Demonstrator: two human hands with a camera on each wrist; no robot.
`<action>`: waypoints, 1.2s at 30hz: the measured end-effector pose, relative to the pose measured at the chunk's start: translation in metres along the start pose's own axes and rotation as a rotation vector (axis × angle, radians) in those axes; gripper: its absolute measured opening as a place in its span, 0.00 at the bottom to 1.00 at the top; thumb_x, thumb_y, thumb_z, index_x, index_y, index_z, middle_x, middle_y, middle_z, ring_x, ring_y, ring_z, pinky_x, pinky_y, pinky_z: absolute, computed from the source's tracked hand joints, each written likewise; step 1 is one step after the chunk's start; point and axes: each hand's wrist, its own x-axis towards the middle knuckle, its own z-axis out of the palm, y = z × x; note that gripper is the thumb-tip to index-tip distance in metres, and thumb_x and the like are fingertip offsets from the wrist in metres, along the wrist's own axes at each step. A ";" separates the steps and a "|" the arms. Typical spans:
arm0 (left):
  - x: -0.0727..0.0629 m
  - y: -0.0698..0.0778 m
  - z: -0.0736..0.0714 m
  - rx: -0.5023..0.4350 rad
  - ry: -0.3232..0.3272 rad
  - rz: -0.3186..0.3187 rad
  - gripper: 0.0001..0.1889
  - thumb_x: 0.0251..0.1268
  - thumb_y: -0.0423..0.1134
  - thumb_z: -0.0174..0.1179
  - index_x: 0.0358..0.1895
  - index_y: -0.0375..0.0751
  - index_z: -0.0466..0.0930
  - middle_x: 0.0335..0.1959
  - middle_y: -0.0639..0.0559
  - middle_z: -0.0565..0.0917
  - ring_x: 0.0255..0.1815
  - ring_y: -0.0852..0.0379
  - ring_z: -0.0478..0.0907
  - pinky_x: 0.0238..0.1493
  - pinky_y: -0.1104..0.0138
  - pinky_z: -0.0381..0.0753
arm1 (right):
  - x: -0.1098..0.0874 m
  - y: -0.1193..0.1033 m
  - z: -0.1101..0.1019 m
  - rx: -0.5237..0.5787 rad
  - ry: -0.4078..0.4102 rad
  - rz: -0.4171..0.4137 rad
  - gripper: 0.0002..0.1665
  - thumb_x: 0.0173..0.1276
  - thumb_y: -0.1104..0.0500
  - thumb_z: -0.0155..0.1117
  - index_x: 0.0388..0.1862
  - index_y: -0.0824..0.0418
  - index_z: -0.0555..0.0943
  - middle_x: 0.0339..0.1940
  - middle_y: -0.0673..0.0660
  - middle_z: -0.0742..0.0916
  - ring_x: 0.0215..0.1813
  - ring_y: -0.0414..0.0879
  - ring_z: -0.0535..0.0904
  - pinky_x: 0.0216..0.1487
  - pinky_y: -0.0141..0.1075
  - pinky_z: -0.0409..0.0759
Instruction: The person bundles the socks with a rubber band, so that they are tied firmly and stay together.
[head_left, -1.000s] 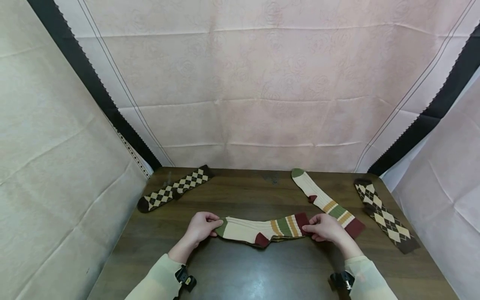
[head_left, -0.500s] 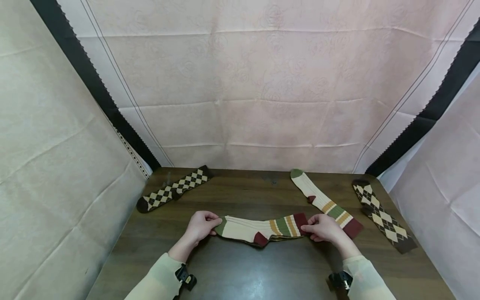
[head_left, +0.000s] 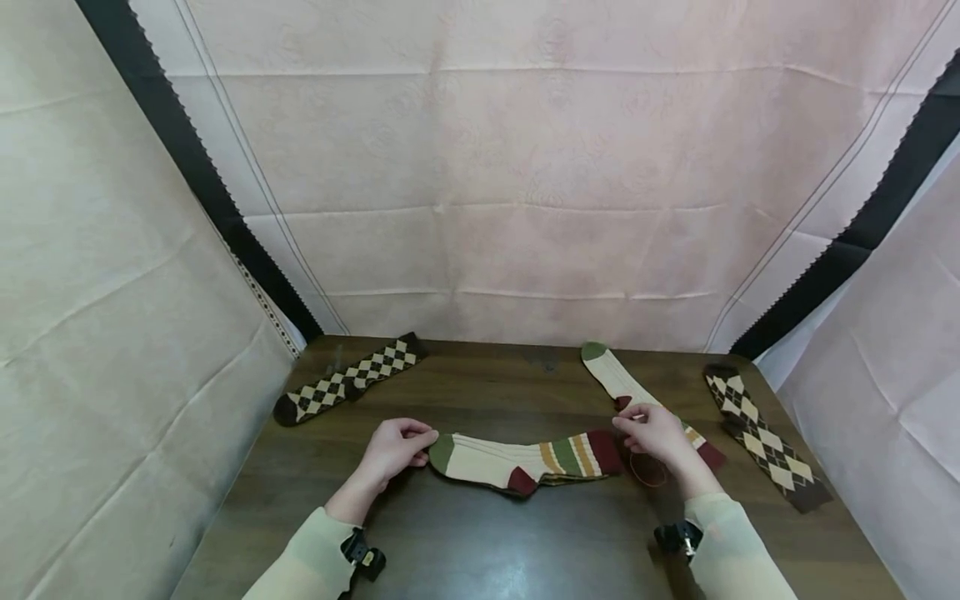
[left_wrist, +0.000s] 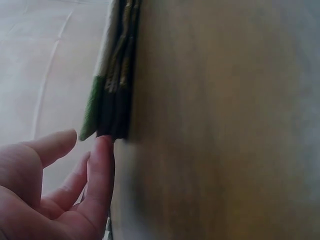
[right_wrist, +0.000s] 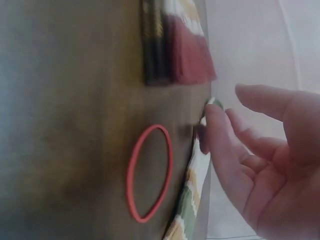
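A cream sock [head_left: 487, 458] with a green toe, maroon heel and striped maroon cuff lies on top of dark socks [left_wrist: 115, 107] in a flat stack. My left hand [head_left: 396, 454] is at the toe end; its thumb stands off the green toe while a fingertip touches or nearly touches the dark layers. Beyond the cuff, my right hand [head_left: 660, 437] has thumb and fingers apart, holding nothing. Under it a red rubber band [right_wrist: 170, 150] lies on the table. A second cream striped sock [head_left: 615, 375] lies behind the right hand, partly covered by it.
On the brown wooden table [head_left: 510, 542], an argyle sock [head_left: 322, 396] lies at the back left and another argyle sock [head_left: 765, 437] along the right side. Pale fabric walls [head_left: 525, 167] stand behind and at both sides.
My right hand has let go of the maroon cuff and moved slightly up and right, and the rubber band now shows below it. My left hand has drawn back slightly left from the toe.
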 end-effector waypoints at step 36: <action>-0.005 0.007 -0.012 -0.112 0.021 0.006 0.11 0.74 0.37 0.70 0.50 0.33 0.86 0.41 0.39 0.87 0.31 0.51 0.87 0.36 0.61 0.90 | 0.066 0.004 -0.008 -0.138 0.067 -0.021 0.32 0.76 0.58 0.66 0.74 0.72 0.74 0.71 0.76 0.78 0.65 0.67 0.77 0.65 0.56 0.77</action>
